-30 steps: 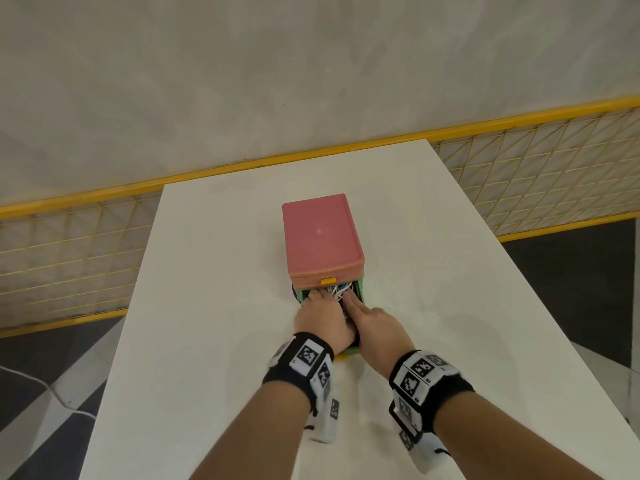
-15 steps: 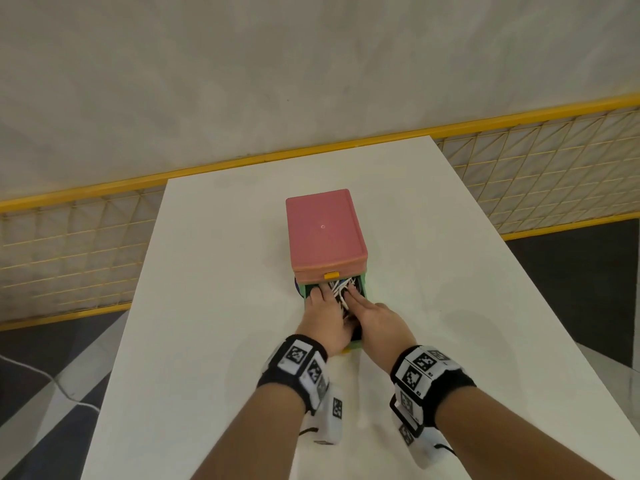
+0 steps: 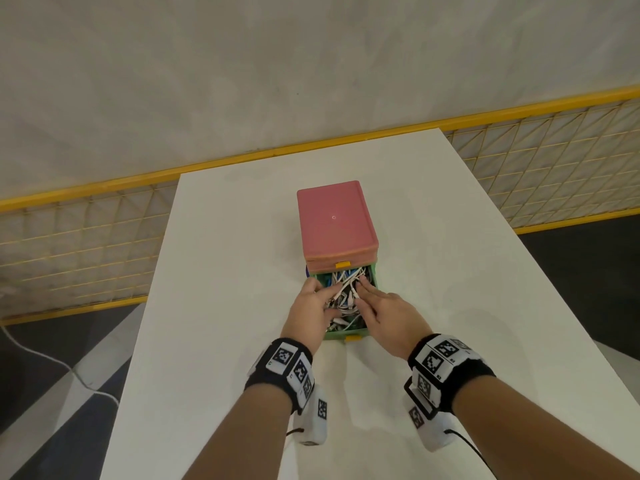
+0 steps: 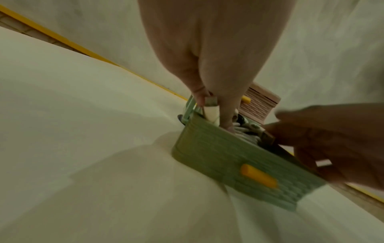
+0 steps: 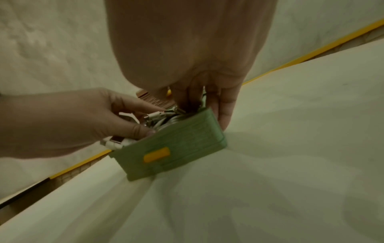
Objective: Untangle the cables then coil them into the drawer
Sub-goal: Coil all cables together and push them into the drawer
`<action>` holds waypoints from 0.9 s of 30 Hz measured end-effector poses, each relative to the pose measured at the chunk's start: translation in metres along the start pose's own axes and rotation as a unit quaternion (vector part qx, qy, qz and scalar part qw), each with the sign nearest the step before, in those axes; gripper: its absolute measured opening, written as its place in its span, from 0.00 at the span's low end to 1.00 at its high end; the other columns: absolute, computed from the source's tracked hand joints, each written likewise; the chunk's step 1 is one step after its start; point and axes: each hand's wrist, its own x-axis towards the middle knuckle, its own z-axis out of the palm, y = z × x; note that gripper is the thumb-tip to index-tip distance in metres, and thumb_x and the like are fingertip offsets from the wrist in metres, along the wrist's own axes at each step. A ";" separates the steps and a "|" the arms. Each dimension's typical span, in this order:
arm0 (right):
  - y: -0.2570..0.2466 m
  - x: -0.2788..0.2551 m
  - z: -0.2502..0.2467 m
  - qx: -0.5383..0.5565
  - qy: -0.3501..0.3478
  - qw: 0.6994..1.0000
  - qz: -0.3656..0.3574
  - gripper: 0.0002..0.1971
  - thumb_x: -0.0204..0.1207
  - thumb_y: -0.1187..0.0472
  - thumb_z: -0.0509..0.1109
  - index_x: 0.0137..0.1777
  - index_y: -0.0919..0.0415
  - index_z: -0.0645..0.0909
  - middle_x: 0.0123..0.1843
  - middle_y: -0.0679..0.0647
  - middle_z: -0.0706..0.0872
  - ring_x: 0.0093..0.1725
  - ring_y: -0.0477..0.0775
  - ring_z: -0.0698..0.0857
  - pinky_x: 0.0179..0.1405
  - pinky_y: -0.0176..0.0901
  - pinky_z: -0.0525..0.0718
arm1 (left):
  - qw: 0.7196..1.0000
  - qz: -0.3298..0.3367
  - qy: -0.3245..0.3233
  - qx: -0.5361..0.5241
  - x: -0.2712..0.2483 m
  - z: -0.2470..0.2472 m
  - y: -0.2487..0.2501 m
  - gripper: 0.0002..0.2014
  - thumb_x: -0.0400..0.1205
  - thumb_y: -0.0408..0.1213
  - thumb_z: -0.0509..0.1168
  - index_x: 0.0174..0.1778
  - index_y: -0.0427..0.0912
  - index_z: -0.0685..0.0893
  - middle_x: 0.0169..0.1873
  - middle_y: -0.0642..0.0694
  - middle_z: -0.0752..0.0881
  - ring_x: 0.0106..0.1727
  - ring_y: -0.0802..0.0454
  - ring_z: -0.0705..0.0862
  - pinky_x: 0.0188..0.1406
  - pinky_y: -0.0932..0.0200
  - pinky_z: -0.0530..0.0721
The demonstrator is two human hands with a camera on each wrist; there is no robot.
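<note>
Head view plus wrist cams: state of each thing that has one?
Green plastic drawer: pulled open, full.
Pink top drawer: closed.
White cables: tangled heap inside the green drawer.
Left hand: grip pinching a white USB plug.
Right hand: fingers extended into the cables, grasp unclear.

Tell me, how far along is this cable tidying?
Early. Done: the green drawer is pulled open. In hand: the left hand pinches a white plug, and the right hand reaches into the cables. Left: they still lie tangled; no neat coils show.
</note>
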 end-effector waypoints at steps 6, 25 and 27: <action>-0.006 0.001 0.006 -0.074 0.124 0.989 0.005 0.13 0.80 0.54 0.66 0.62 0.51 0.84 0.68 0.44 0.84 0.50 0.59 0.81 0.44 0.49 0.84 | 0.993 0.022 -0.119 -0.003 -0.010 -0.022 -0.010 0.30 0.83 0.27 0.65 0.81 0.46 0.68 0.54 0.47 0.71 0.56 0.55 0.79 0.64 0.69 0.76; -0.005 -0.002 0.010 0.026 0.105 0.993 -0.039 0.08 0.80 0.69 0.63 0.52 0.70 0.84 0.59 0.58 0.83 0.46 0.63 0.86 0.45 0.51 0.86 | 0.995 0.077 -0.042 0.040 -0.046 -0.030 -0.022 0.13 0.80 0.35 0.72 0.60 0.38 0.89 0.51 0.48 0.82 0.46 0.56 0.82 0.54 0.75 0.76; -0.007 -0.003 0.010 0.030 0.106 0.993 -0.036 0.08 0.80 0.69 0.63 0.52 0.69 0.84 0.59 0.58 0.84 0.46 0.63 0.86 0.44 0.50 0.85 | 0.996 0.075 -0.039 0.039 -0.038 -0.032 -0.020 0.11 0.81 0.31 0.70 0.58 0.37 0.90 0.53 0.45 0.84 0.49 0.55 0.83 0.55 0.80 0.72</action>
